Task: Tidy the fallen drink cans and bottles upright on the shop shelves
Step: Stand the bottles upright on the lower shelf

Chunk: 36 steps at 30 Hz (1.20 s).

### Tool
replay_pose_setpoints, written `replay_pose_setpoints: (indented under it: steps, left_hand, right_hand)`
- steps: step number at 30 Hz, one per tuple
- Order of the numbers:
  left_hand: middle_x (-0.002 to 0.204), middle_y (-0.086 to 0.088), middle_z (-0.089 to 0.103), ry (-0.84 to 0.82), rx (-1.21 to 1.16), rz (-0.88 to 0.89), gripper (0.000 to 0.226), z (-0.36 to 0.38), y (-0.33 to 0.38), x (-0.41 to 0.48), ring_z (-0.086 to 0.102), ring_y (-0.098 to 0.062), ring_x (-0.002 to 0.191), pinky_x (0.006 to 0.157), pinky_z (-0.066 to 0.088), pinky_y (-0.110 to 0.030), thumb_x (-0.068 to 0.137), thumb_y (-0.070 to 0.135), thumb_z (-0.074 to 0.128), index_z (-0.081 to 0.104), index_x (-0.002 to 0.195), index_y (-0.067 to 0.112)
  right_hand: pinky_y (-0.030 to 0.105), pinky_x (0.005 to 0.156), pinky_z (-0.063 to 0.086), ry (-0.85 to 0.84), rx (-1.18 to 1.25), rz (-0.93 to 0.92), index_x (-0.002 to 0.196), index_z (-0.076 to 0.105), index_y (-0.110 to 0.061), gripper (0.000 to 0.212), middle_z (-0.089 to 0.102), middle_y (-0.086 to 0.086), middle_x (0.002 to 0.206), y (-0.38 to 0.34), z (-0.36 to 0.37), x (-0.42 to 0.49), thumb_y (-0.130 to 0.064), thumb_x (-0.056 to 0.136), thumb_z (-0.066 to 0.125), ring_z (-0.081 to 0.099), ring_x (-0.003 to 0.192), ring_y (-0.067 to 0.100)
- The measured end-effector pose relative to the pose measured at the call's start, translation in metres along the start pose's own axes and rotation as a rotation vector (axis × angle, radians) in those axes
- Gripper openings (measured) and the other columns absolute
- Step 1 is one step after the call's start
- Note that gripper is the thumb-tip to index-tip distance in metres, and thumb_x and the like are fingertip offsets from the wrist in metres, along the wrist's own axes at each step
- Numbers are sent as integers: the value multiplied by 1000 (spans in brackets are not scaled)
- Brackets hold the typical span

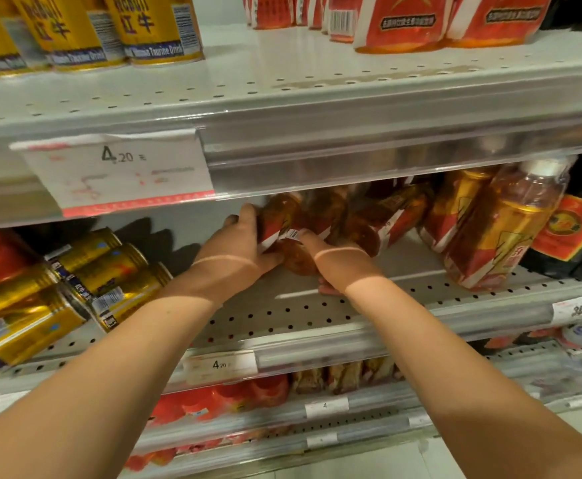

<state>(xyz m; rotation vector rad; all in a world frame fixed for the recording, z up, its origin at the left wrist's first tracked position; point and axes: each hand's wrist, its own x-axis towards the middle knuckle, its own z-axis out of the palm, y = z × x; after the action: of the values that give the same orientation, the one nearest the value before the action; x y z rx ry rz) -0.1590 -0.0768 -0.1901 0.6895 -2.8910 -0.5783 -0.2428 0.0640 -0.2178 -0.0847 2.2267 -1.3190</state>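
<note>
The bottle (280, 221), amber drink behind a red-and-white label with a barcode, is at the back of the middle shelf (282, 312), just left of a leaning row of like bottles (386, 216). It is tilted off upright, its long axis steep and its upper end up by the price rail (351, 160). The left hand (237, 243) curls round its left side with the thumb beneath, and the right hand (338, 264) holds the right side by the barcode, both in a narrow grip on the bottle.

Several gold cans (85, 281) lie on their sides at the shelf's (282, 312) left. Red-labelled amber bottles (490, 233) lean tilted further right.
</note>
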Motion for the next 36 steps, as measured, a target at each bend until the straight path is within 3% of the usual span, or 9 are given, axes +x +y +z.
replay_pose_setpoints:
  steps: [4,9,14,17,20,25,28,32,36]
  left_hand:
    - [119,-5,61,-67,-64,23,74,-6,-2,-6,62,-24,101,89,54,-40,82,50,77,35,139,26]
    - [120,3,60,-170,-146,2,83,-14,-10,-16,63,-18,102,92,56,-36,80,44,80,31,146,32]
    - [117,10,59,-175,-270,17,80,-13,-25,-28,63,-10,96,78,55,-24,83,38,78,31,148,34]
    - [104,17,58,-100,-430,-28,79,-3,-27,-37,64,-2,83,55,50,-12,84,28,76,32,148,36]
    - [113,12,62,-14,-592,-62,78,7,-28,-39,66,-4,87,52,49,-8,83,24,76,35,147,38]
    - [104,18,65,99,-978,-215,52,27,-21,-43,66,-6,92,64,51,-16,83,29,76,52,127,43]
    - [106,16,68,152,-1124,-267,55,39,-16,-44,69,-10,95,73,56,-23,83,24,79,53,127,43]
    - [112,19,64,113,-1057,-210,68,40,-14,-50,69,-8,98,74,57,-18,83,27,80,45,139,43]
    - [130,5,62,56,-939,-212,65,33,-13,-54,66,-17,109,94,55,-32,89,33,74,43,146,38]
  right_hand:
    - [40,91,57,1,105,-3,126,57,-10,81,66,4,96,7,-5,-5,-68,70,67,70,86,20]
    - [44,102,50,9,64,-19,143,49,-13,93,58,7,137,10,-6,-21,-63,67,70,60,119,30]
    - [43,100,51,7,112,-51,134,55,-11,105,67,7,122,20,-6,-38,-62,45,78,64,112,28]
    - [27,91,51,0,108,-170,133,53,-16,85,68,-2,122,29,-7,-39,-49,62,88,65,108,16]
    - [19,86,52,-48,138,-288,133,46,-19,81,66,-11,112,30,-9,-36,-25,66,93,64,100,3]
    - [37,97,53,60,-301,-389,137,46,-28,95,53,-2,131,33,-16,-37,-48,57,93,58,115,19]
    - [39,99,52,94,-305,-448,137,43,-31,91,51,0,131,50,-22,-38,-52,60,87,56,116,20]
    - [37,99,51,133,-333,-467,136,42,-35,86,48,-4,131,58,-27,-27,-50,64,87,53,116,18]
    - [41,99,52,84,-292,-453,131,41,-36,84,52,-3,129,58,-28,-19,-47,62,86,56,118,20]
